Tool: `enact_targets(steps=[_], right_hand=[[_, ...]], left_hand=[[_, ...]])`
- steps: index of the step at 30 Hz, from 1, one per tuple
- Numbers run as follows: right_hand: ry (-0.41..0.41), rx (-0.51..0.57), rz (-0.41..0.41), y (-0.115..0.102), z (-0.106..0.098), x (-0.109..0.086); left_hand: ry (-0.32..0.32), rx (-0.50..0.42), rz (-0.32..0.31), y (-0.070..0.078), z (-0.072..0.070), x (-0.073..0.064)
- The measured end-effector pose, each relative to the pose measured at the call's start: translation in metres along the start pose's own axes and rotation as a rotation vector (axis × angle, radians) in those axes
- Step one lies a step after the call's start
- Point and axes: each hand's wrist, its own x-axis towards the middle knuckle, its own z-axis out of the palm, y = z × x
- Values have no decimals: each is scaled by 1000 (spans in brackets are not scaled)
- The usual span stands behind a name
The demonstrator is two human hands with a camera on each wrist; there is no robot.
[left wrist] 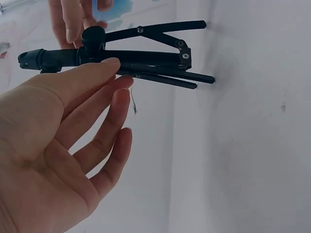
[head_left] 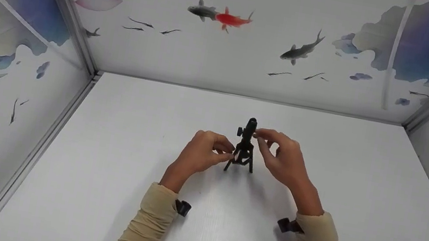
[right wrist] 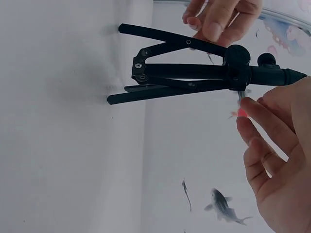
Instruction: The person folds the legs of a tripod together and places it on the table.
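Note:
A small black tripod [head_left: 245, 143] stands upright on the white table, its legs spread and a knob sticking out near the top. From the left, my left hand [head_left: 205, 149] pinches one of its legs between thumb and forefinger. In the left wrist view, the other fingers of that hand [left wrist: 63, 136] curve loosely below the leg. My right hand [head_left: 287, 156] is at the upper column from the right, thumb and forefinger bent toward each other at it. Seen from the right wrist, this hand [right wrist: 282, 150] overlaps the column's upper end, hiding part of it.
The white table [head_left: 98, 188] is bounded at the back by a panel [head_left: 248, 74] printed with fish and petals. A similar panel [head_left: 30, 76] rises on the left, with metal framing at the corners. Dark wrist cameras [head_left: 183, 208] sit at both cuffs.

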Motion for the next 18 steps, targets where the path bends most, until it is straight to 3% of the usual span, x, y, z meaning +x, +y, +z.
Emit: enact_targets(steps=[2, 6, 10, 18], right_hand=[[-55, -24, 48, 1, -1, -1], [-246, -61, 140, 5, -1, -4], [-388, -84, 184, 7, 3, -5], [-429, -41, 165, 9, 12, -6]], left_hand=[[-26, 23, -13, -1, 0, 0], [-52, 62, -41, -4, 2, -1], [-64, 96, -44, -6, 3, -1], [-65, 118, -18, -9, 6, 0]])
